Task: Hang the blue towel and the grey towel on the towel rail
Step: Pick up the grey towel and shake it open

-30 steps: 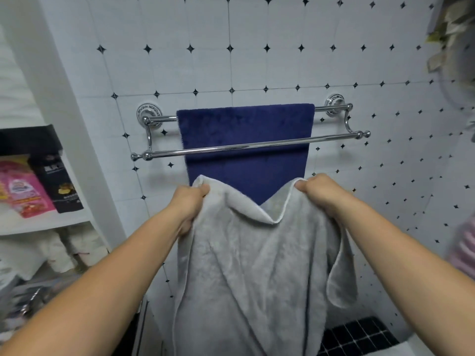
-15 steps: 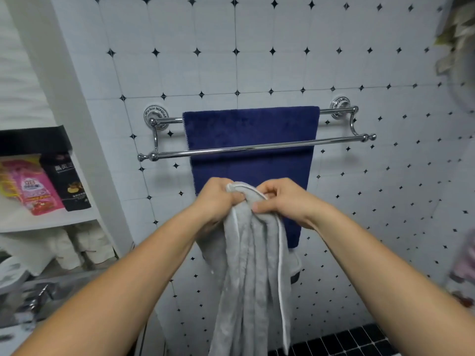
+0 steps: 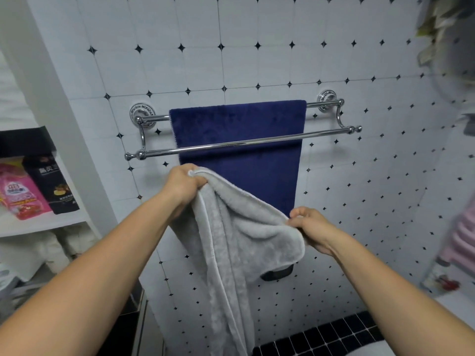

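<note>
- Fingers of the left hand [image 3: 183, 185] are clenched around a bunched corner of the grey towel [image 3: 231, 242], held high and just below the front bar of the towel rail [image 3: 239, 143].
- Fingers of the right hand [image 3: 312, 227] pinch the towel's top edge further along, lower down and to the right, so the held edge slopes downward from left to right.
- Most of the grey towel hangs loose between the forearms, trailing toward the floor and out of the bottom of the view.
- On the rear bar the blue towel [image 3: 239, 150] is already draped, flat against the tiled wall [image 3: 231, 47]; that half of the task looks done.
- The front bar is bare along its whole length and runs left to right, slightly tilted in this view, directly above and beyond both hands.
- The key relation: the held edge is not parallel to the bar. The left hand is nearer the bar; the right hand has further to rise.
- My judgement is that the right hand must lift and spread outward to level the edge before the towel goes over the front bar.
- One risk is the bunched left corner going over crumpled, leaving the towel hanging unevenly.
</note>
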The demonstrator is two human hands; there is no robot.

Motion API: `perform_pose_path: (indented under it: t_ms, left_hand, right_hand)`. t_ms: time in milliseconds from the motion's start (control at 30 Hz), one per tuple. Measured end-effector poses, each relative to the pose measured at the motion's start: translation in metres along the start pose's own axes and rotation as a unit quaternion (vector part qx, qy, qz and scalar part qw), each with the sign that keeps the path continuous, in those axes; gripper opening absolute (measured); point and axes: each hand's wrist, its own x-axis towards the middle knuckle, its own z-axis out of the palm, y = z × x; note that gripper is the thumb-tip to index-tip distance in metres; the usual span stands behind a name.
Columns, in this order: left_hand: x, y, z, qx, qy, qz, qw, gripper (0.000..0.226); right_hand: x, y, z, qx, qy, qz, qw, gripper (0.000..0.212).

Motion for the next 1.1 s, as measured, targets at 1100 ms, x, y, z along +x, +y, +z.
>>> perform_pose_path:
  t_ms: [1100]
  left_hand:
    - [-0.043,-0.005,0.007,-0.200,-0.137,-0.072,0.967,0.028]
  right_hand:
    - [-0.020,-0.076,0.105,-0.171,0.074,-0.287,0.940,0.029]
